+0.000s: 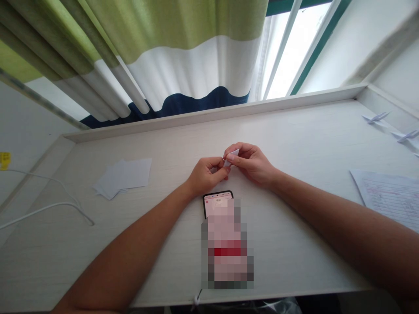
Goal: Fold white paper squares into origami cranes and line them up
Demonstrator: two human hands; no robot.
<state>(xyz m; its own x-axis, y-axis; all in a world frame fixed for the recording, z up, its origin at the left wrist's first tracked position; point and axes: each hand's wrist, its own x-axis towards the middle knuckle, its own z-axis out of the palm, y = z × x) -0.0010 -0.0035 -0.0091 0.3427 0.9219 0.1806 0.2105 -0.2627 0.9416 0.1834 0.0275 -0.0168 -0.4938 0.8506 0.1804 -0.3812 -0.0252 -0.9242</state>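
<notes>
Near the middle of the desk, a small folded piece of white paper (233, 153) is pinched between both of my hands. My left hand (207, 174) has its thumb and fingers closed on the paper's lower left end. From the other side, my right hand (252, 162) grips the upper part between thumb and fingers. Much of the paper is hidden behind the fingers. Just below the hands lies a phone (218, 197) with its screen lit and mostly blurred out.
Loose white paper sheets (126, 175) overlap at the left, beside a white cable (70, 204). Folded paper pieces (376, 118) rest along the right edge, above a written-on lined sheet (391, 192). A raised rim (212, 114) borders the white desk (170, 244) below a curtain (196, 56).
</notes>
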